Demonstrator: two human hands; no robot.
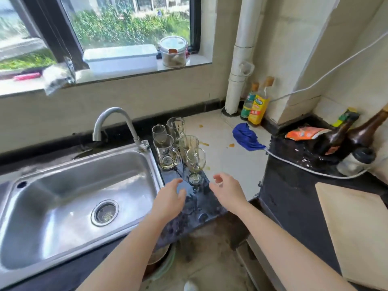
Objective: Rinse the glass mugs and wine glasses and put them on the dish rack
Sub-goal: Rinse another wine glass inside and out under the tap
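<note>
Several glasses stand on a dark wet strip of counter [199,203] right of the steel sink [69,206]. Nearest me is a wine glass [195,162] with a little yellowish liquid in it. Behind it stand a handled glass mug [166,152], a ribbed glass [189,144], a tall glass [176,128] and a small glass [159,131]. My left hand [171,198] hovers open just left of the wine glass's foot. My right hand [225,189] hovers open just right of it. Neither hand touches a glass. No dish rack is in view.
A curved tap [114,122] rises behind the sink, with no water running. A blue cloth [245,136] lies on the pale counter with brown spills near it. Oil bottles [255,106] stand by a white pipe. Brown bottles [354,135] and a cable sit on the right.
</note>
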